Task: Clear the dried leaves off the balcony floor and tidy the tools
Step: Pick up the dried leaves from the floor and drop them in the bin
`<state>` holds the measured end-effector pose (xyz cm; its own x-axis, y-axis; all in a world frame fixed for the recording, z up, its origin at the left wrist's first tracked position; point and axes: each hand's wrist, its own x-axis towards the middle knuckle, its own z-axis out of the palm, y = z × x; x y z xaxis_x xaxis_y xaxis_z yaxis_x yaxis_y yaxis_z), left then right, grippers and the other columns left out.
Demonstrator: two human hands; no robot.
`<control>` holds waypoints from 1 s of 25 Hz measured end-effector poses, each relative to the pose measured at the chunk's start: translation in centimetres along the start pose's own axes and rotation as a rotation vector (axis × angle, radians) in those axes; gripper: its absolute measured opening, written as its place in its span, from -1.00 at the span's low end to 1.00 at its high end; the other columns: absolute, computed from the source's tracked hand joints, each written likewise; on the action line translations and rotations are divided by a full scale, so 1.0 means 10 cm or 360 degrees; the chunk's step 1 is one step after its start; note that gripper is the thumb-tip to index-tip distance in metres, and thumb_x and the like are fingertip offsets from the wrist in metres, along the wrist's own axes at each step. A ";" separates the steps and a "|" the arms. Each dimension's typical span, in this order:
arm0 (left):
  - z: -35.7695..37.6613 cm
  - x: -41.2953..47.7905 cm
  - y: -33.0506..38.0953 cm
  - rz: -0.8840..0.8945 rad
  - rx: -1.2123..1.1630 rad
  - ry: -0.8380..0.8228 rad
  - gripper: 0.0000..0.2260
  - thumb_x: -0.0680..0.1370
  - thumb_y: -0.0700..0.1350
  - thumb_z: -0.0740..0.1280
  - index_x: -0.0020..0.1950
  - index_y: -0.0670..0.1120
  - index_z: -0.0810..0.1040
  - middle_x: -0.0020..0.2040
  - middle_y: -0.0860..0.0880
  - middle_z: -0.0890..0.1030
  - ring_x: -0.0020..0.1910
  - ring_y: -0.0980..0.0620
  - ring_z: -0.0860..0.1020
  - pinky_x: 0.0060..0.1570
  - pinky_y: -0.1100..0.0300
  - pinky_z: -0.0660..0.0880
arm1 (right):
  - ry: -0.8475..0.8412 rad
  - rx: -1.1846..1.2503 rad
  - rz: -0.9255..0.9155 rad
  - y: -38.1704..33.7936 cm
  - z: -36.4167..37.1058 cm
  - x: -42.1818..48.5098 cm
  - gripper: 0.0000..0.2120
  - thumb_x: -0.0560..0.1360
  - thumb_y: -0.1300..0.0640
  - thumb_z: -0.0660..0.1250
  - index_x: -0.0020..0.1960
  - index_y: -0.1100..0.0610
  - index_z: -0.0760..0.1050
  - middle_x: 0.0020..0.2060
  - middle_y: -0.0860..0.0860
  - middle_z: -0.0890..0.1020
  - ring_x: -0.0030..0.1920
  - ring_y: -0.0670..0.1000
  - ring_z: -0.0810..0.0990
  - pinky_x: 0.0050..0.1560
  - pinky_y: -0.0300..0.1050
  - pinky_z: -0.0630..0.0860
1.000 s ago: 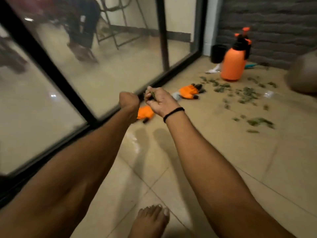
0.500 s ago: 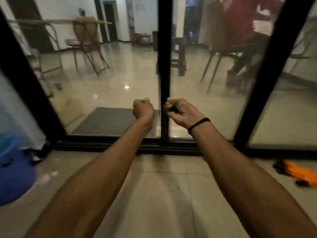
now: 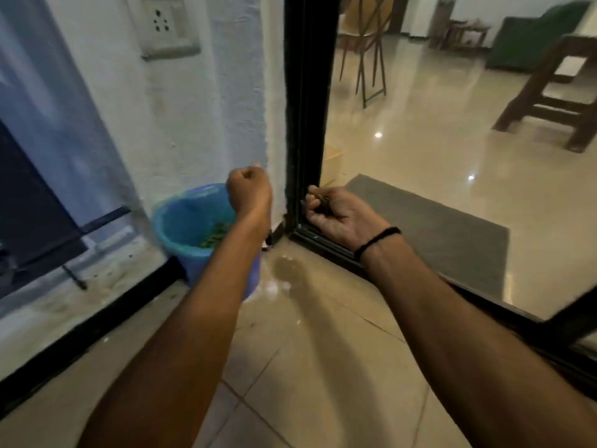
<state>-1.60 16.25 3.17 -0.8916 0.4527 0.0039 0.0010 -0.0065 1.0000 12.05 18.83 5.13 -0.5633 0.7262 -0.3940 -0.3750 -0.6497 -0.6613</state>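
Dim, warm indoor light. Past the grip of the right hand (image 3: 342, 218), the glossy beige indoor floor (image 3: 420, 150) behind the glass carries small white glare spots. Soft forearm shadows lie on the tan balcony tiles (image 3: 323, 367) below both grips. Left of the left hand (image 3: 250, 192), the white textured wall (image 3: 193, 124) turns cold blue and smears with blur. The dark dried leaves (image 3: 321, 200) in the right grip look soft. Straight lines bend near the borders.
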 end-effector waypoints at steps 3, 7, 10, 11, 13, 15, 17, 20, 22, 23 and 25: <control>-0.56 0.59 -0.10 -0.0168 -0.0052 0.0139 -0.74 0.59 -0.10 0.27 -0.21 -0.22 0.56 -0.24 -0.21 0.63 -0.26 -0.22 0.60 -0.26 -0.07 0.47 | -0.0038 -0.0123 0.0131 0.42 0.58 0.52 -0.74 0.64 0.37 0.06 -0.21 0.19 0.28 -0.34 0.07 0.32 -0.40 -0.10 0.27 -0.57 -0.39 0.32; -0.92 0.89 -0.27 -0.0416 -0.0033 0.0223 -0.62 0.52 -0.14 0.28 0.21 -0.39 0.55 0.16 -0.35 0.60 -0.03 -0.31 0.65 -0.28 -0.09 0.50 | 0.0079 -0.0273 0.0211 0.79 0.98 0.89 -0.74 0.65 0.28 0.09 -0.22 0.18 0.27 -0.35 0.08 0.31 -0.40 -0.04 0.26 -0.43 -0.30 0.33; -1.00 0.93 -0.33 -0.0427 0.0101 0.0086 -0.65 0.54 -0.10 0.25 0.19 -0.31 0.59 0.11 -0.32 0.65 -0.13 -0.23 0.64 -0.21 -0.05 0.55 | -0.0073 -0.0323 0.0343 0.91 1.10 0.77 -0.64 0.63 -0.01 0.17 -0.14 0.26 0.47 -0.35 0.17 0.57 -0.29 0.12 0.52 -0.20 -0.04 0.49; -1.01 0.91 -0.32 -0.0420 0.0146 0.0059 -0.64 0.55 -0.10 0.22 0.21 -0.30 0.58 0.14 -0.30 0.64 -0.04 -0.23 0.63 -0.08 -0.06 0.60 | -0.0103 -0.0339 0.0360 0.92 1.11 0.69 -0.57 0.62 -0.09 0.17 -0.12 0.28 0.49 -0.29 0.19 0.60 -0.18 0.19 0.58 -0.10 0.03 0.52; -1.01 0.89 -0.32 -0.0366 0.0246 0.0092 -0.63 0.60 -0.09 0.16 0.25 -0.30 0.56 0.24 -0.28 0.59 0.16 -0.27 0.58 0.17 -0.11 0.54 | -0.0119 -0.0356 0.0366 0.88 1.11 0.60 -0.51 0.62 -0.14 0.13 -0.15 0.29 0.44 -0.24 0.22 0.55 0.05 0.24 0.57 0.12 0.13 0.47; -0.97 0.87 -0.33 -0.0260 0.0355 0.0224 -0.63 0.65 -0.08 0.13 0.26 -0.29 0.55 0.29 -0.28 0.56 0.24 -0.27 0.53 0.23 -0.04 0.48 | -0.0112 -0.0406 0.0349 0.87 1.07 0.62 -0.57 0.62 -0.11 0.14 -0.04 0.29 0.44 -0.13 0.25 0.50 0.03 0.24 0.52 0.17 0.15 0.43; -0.90 0.78 -0.33 -0.0170 0.0396 0.0399 -0.66 0.64 -0.09 0.13 0.25 -0.23 0.58 0.29 -0.23 0.58 0.26 -0.24 0.52 0.20 0.04 0.42 | -0.0125 -0.0429 0.0317 0.88 1.02 0.68 -0.70 0.62 0.00 0.19 0.13 0.25 0.43 0.03 0.23 0.46 0.03 0.20 0.49 0.18 0.13 0.45; -0.72 0.64 -0.34 -0.0069 0.0213 0.0588 -0.76 0.59 -0.12 0.20 0.18 -0.11 0.56 0.23 -0.13 0.62 0.26 -0.17 0.52 0.24 0.07 0.39 | -0.0116 -0.0357 0.0189 0.84 0.90 0.72 -0.84 0.64 0.30 0.12 -0.03 0.23 0.46 -0.14 0.12 0.50 -0.15 0.02 0.52 0.09 -0.09 0.54; -0.56 0.54 -0.29 -0.0008 0.0123 0.0609 -0.78 0.56 -0.14 0.23 0.18 -0.10 0.53 0.20 -0.12 0.62 0.25 -0.16 0.53 0.24 0.07 0.38 | -0.0112 -0.0338 0.0092 0.72 0.78 0.68 -0.81 0.63 0.37 0.10 0.00 0.24 0.48 -0.19 0.10 0.52 -0.23 -0.03 0.52 -0.09 -0.18 0.54; -0.47 0.48 -0.25 0.0019 0.0097 0.0601 -0.77 0.55 -0.15 0.23 0.18 -0.10 0.52 0.20 -0.13 0.62 0.24 -0.16 0.53 0.23 0.06 0.38 | -0.0093 -0.0328 0.0041 0.63 0.71 0.61 -0.80 0.62 0.38 0.12 0.06 0.26 0.50 -0.19 0.10 0.54 -0.24 -0.04 0.52 -0.14 -0.21 0.54; -0.29 0.32 -0.15 0.0090 0.0069 0.0554 -0.78 0.54 -0.15 0.23 0.18 -0.10 0.50 0.19 -0.13 0.61 0.22 -0.17 0.53 0.21 0.06 0.39 | -0.0019 -0.0360 -0.0096 0.43 0.55 0.48 -0.74 0.61 0.39 0.15 0.23 0.31 0.50 -0.21 0.10 0.56 -0.25 -0.04 0.53 -0.18 -0.23 0.53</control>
<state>-5.80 15.17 1.69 -0.9905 0.1217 0.0647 0.0674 0.0180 0.9976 3.67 18.23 3.94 -0.5540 0.7585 -0.3431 -0.2344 -0.5376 -0.8100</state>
